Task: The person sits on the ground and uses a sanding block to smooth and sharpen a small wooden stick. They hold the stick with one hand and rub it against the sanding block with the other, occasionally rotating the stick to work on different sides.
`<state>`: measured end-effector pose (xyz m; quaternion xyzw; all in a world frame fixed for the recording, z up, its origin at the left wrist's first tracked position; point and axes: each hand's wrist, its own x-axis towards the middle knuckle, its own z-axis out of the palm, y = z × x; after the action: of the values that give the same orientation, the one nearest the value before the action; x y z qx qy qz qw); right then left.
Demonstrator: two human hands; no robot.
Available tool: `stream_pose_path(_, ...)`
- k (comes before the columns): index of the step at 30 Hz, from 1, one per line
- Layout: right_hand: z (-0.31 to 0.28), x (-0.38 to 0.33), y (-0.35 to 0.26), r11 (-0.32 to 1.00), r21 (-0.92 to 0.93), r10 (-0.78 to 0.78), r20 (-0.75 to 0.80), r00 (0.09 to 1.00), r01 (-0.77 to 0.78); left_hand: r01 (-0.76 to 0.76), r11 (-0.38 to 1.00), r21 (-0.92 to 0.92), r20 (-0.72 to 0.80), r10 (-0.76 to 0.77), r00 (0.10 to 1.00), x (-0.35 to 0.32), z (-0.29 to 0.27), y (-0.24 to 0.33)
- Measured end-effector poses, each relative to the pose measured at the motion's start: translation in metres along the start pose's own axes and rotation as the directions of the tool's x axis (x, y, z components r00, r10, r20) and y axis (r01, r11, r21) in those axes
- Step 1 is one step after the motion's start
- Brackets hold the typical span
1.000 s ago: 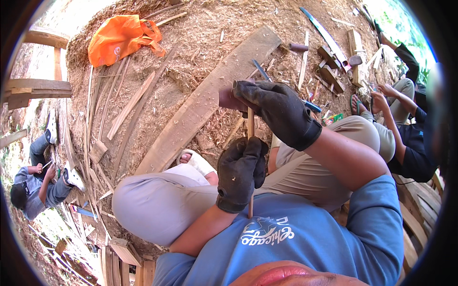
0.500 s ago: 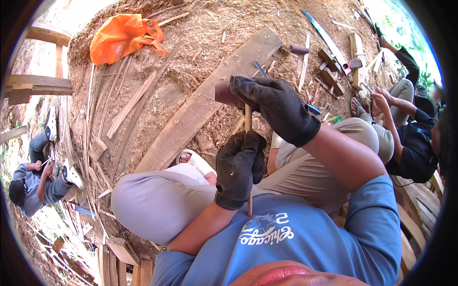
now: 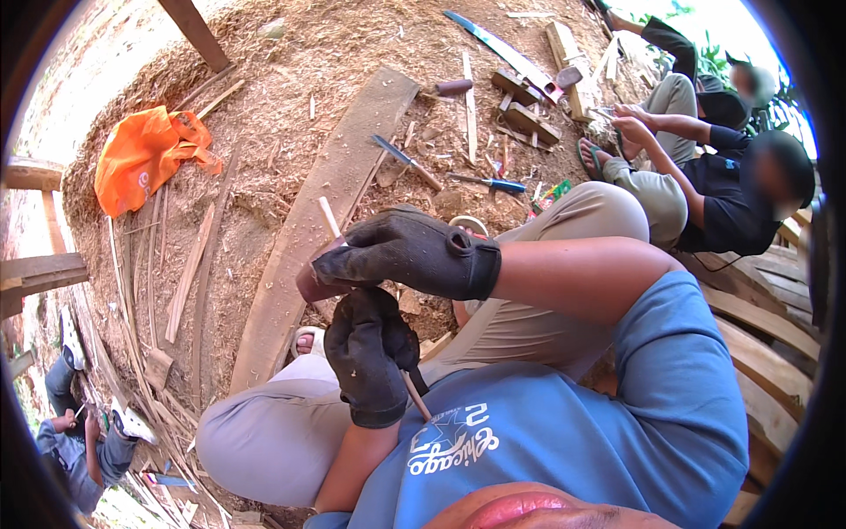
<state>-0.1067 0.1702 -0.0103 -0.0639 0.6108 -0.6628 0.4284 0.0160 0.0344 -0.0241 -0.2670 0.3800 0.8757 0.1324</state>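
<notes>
The far ground (image 3: 273,115) is messy; near, the left hand (image 3: 368,348) grips the stick (image 3: 328,216) low down; the right hand (image 3: 401,251) is closed on red paper (image 3: 310,284) by its far part; rubbing seems in hand; the next rub calls for a steady left hold.

The head-worn fisheye looks down from close above

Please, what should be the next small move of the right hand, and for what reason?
Probably the right hand should slide the reddish-brown sheet along the thin wooden stick toward its far tip. The hand holds the sheet at the stick, the pale tip sticks out bare beyond it, and the left hand grips the stick nearer the blue shirt.
</notes>
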Motion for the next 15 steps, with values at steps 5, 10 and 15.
stream_pose_path(5, -0.012, 0.018, -0.013, 0.994, -0.057, -0.099, -0.144, 0.985, 0.091, 0.087, 0.996, 0.024, -0.05, -0.086, 0.995, 0.002, 0.007, 0.007)
stream_pose_path(10, -0.013, 0.019, -0.004, 0.991, -0.123, -0.058, -0.05, 0.997, 0.052, 0.075, 0.997, 0.002, -0.069, -0.074, 0.995, 0.004, 0.007, 0.006)
stream_pose_path(15, -0.007, 0.0, -0.007, 0.979, -0.201, 0.032, 0.035, 0.999, -0.024, 0.02, 1.0, 0.023, -0.083, -0.018, 0.996, 0.002, 0.009, 0.006)
